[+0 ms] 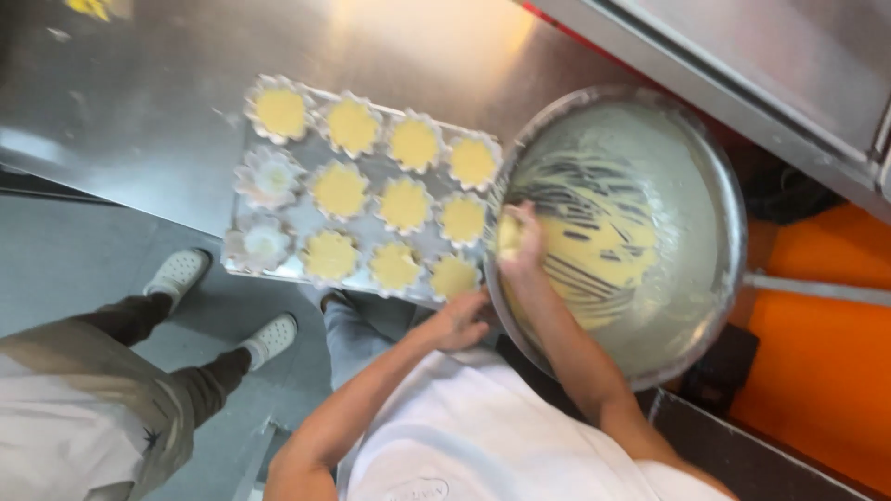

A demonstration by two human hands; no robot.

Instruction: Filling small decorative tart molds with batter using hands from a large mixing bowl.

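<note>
A metal tray [302, 218] of flower-shaped moulds lies on a steel table. Most moulds hold yellow batter [340, 189]; two on the left end [267, 176] look pale and unfilled. A large steel bowl [705, 167] with streaks of yellow batter [599, 250] stands to the tray's right. My right hand [520, 243] is inside the bowl at its left rim, closed around a lump of batter. My left hand [459, 321] sits with curled fingers where the tray's near corner meets the bowl's rim. What it grips is blurred.
Another person stands at the left, with dark trousers [139, 320] and white shoes [269, 339] on a grey floor. A steel ledge [742, 65] runs along the top right. An orange surface [826, 362] and a metal rod [817, 289] lie right of the bowl.
</note>
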